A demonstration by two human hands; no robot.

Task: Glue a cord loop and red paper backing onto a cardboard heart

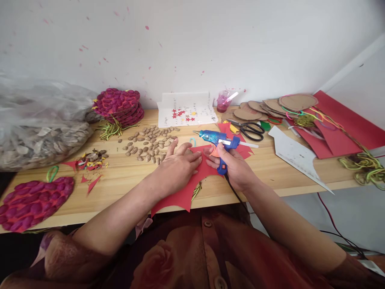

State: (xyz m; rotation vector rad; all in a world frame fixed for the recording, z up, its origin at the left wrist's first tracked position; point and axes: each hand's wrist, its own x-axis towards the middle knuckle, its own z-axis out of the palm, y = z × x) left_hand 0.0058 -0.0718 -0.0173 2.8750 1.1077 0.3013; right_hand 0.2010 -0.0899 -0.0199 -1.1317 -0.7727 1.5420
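My right hand point(239, 170) is wrapped round the handle of a blue hot glue gun point(213, 137), its nozzle pointing left and a white glue stick poking out of the back. My left hand point(177, 170) lies palm down with fingers spread on a cut sheet of red paper point(176, 200). A small blue-green loop point(193, 141) shows just beyond those fingers; what lies under the palm is hidden. Green strands point(197, 190) peek out from beneath the paper near the table edge. Brown nut-like shells point(147, 144) are scattered left of the hand.
Stacked purple shell-covered pieces point(120, 106) and a bulging plastic bag point(39, 136) stand left, near another purple piece point(36, 200). White paper with small stars point(186, 110), a cup point(223, 102), black scissors point(251, 129), cardboard shapes point(270, 108) and red sheets point(343, 124) line the back and right.
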